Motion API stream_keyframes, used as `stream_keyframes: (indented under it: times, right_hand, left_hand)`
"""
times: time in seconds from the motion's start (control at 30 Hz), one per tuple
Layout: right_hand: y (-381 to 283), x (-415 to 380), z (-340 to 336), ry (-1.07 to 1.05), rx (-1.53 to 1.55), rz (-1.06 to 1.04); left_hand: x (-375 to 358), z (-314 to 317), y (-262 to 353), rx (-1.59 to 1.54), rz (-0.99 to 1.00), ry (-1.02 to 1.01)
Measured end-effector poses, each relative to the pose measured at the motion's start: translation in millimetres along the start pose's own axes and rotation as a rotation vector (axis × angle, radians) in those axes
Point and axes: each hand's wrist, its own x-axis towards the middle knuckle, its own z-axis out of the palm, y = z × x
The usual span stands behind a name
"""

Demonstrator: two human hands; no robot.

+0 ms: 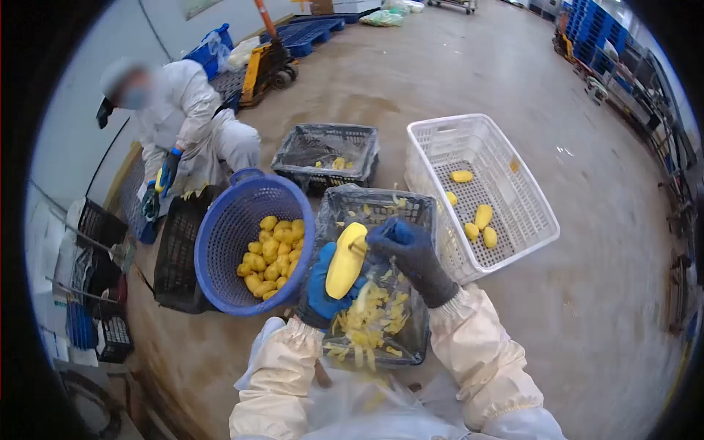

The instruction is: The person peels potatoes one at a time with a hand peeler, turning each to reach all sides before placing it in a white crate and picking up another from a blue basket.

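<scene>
My left hand point(326, 291), in a blue glove, is closed around a large peeled yellow potato point(345, 262), tilted upright. My right hand point(408, 249), in a dark blue glove, is closed on a small peeler point(359, 246) at the potato's upper right side. Both are above a black crate point(419, 345) lined with clear plastic, where yellow peelings point(367, 315) lie. On the left a blue round basket point(217, 253) holds several yellow potatoes point(275, 253). The white crate point(513, 176) on the right holds several peeled potatoes point(483, 215).
A co-worker point(180, 110) in white crouches at the upper left, gloved hands around a potato beside another black crate point(176, 253). One more black crate point(323, 139) with scraps stands ahead. Behind are a pallet jack point(257, 73) and blue pallets point(308, 33).
</scene>
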Motion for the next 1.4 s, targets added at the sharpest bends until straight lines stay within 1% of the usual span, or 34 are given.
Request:
stream_keyframes:
  times: [0.03, 0.07, 0.1, 0.13, 0.17, 0.2, 0.23, 0.27, 0.3, 0.33, 0.37, 0.4, 0.43, 0.47, 0.5, 0.53, 0.57, 0.63, 0.67, 0.73, 0.77, 0.83, 0.9, 0.97, 1.0, 1.07, 1.1, 1.13, 1.17, 1.23, 1.27, 1.3, 1.37, 1.4]
  right_hand:
    - [-1.9, 1.5, -5.4, 0.102, 0.052, 0.062]
    - [-1.9, 1.1, -8.1, 0.129, 0.051, 0.050]
    - [-0.4, 3.0, -8.7, 0.084, 0.024, -0.049]
    - [0.7, 4.6, -8.1, 0.034, -0.008, -0.144]
    - [-10.1, -0.2, -0.6, -0.042, -0.095, -0.102]
    - [4.8, 2.5, 3.4, -0.075, -0.111, -0.180]
    - [17.5, 5.4, 3.7, -0.112, -0.132, -0.258]
    - [16.2, 5.2, 1.6, -0.105, -0.140, -0.260]
    - [12.4, 5.2, 1.6, -0.047, -0.092, -0.185]
    - [7.7, 5.8, 2.8, 0.003, -0.044, -0.109]
    - [0.5, 5.0, 2.2, -0.019, -0.052, -0.104]
    - [-8.5, 2.7, 0.1, 0.046, 0.020, -0.075]
    - [-14.1, 0.7, 0.7, 0.096, 0.094, -0.036]
    - [-15.4, 0.4, 0.8, 0.103, 0.124, -0.079]
    - [-15.5, 1.1, -1.2, 0.105, 0.159, -0.115]
    - [-13.9, 1.7, -3.1, 0.137, 0.209, -0.100]
    - [-11.9, 1.9, -5.3, 0.179, 0.254, -0.083]
    - [-13.1, 2.7, -4.4, 0.181, -0.024, -0.233]
    - [-12.4, 3.7, -1.0, 0.177, -0.087, -0.193]
    - [-4.4, 1.8, 8.6, 0.151, -0.275, -0.169]
    - [-1.7, -0.7, 14.7, 0.128, -0.277, -0.159]
    - [3.9, -1.0, 24.1, 0.072, -0.432, -0.145]
    - [13.3, 5.9, 27.8, 0.049, -0.515, -0.122]
    - [15.7, 13.2, 37.7, 0.105, -0.444, -0.029]
    - [15.7, 17.3, 42.5, 0.108, -0.437, 0.021]
    - [29.5, 27.1, 47.8, 0.088, -0.500, 0.006]
    - [37.5, 31.3, 48.7, 0.069, -0.553, -0.016]
    - [47.3, 35.6, 45.0, 0.056, -0.647, 0.000]
    - [50.9, 40.1, 46.7, 0.057, -0.660, 0.013]
    - [54.3, 46.7, 55.3, -0.047, -0.818, -0.064]
    - [53.1, 50.0, 59.8, -0.046, -0.843, -0.052]
    - [54.5, 53.3, 61.9, -0.043, -0.853, -0.050]
    - [55.2, 57.7, 62.1, -0.032, -0.779, -0.004]
    - [56.9, 59.6, 60.5, -0.030, -0.796, -0.017]
  left_hand:
    - [5.6, 2.7, -5.5, 0.011, -0.020, -0.009]
    - [13.0, 4.1, -12.2, 0.069, -0.045, -0.010]
    - [22.4, 4.3, -20.8, 0.129, -0.072, -0.013]
    - [41.0, -15.6, -42.9, 0.394, 0.158, 0.011]
    - [19.3, 50.7, -52.3, 0.703, 0.519, -0.236]
    - [45.8, 49.4, -68.2, 0.705, 0.505, -0.251]
    - [85.0, 30.7, -84.9, 0.507, 0.225, -0.158]
    - [124.0, 10.7, -101.7, 0.305, -0.047, -0.061]
    - [148.0, 8.1, -116.8, 0.098, -0.313, 0.039]
    - [159.2, 26.6, -138.8, 0.097, -0.237, 0.060]
    - [165.1, 48.1, -154.7, 0.089, -0.150, 0.087]
    - [145.9, 83.7, -144.6, 0.203, -0.278, -0.026]
    - [160.3, 77.0, -151.6, 0.022, -0.406, -0.285]
    - [205.4, 36.0, -178.1, 0.336, -0.255, 0.030]
    - [201.5, 35.8, -172.4, 0.473, -0.160, 0.099]
    - [177.6, 38.5, -144.3, 0.441, -0.106, 0.147]
    - [153.7, 36.3, -119.0, 0.603, 0.169, 0.000]
    - [105.4, 32.9, -63.9, 0.958, 0.697, -0.289]
    - [107.5, -2.9, -32.7, 0.875, 0.399, -0.307]
    - [44.0, -26.8, 54.2, 1.666, 0.740, -0.222]
    - [45.2, -62.5, 76.7, 1.024, 0.580, -0.026]
    - [37.7, -152.5, 145.4, 0.896, 0.489, 0.203]
    - [-2.8, -180.8, 190.0, 1.432, 0.711, 0.426]
    - [-8.1, -211.6, 222.2, 2.001, 0.276, 0.496]
    - [-6.8, -238.1, 225.3, 1.990, 0.270, 0.495]
    - [8.2, -303.8, 219.6, 2.449, -0.093, 0.257]
    - [15.0, -330.8, 220.3, 2.440, -0.092, 0.249]
    - [21.3, -356.5, 218.4, 2.455, -0.304, 0.179]
    - [27.1, -385.9, 213.3, 2.454, -0.517, 0.103]
    - [39.3, -474.4, 201.5, 2.464, -0.494, 0.096]
    - [46.5, -494.1, 195.8, 2.487, -0.471, 0.104]
    - [45.6, -487.1, 193.7, 2.483, -0.462, 0.095]
    - [34.2, -440.5, 193.6, 2.318, -0.617, 0.200]
    - [32.8, -434.5, 195.0, 2.320, -0.606, 0.184]
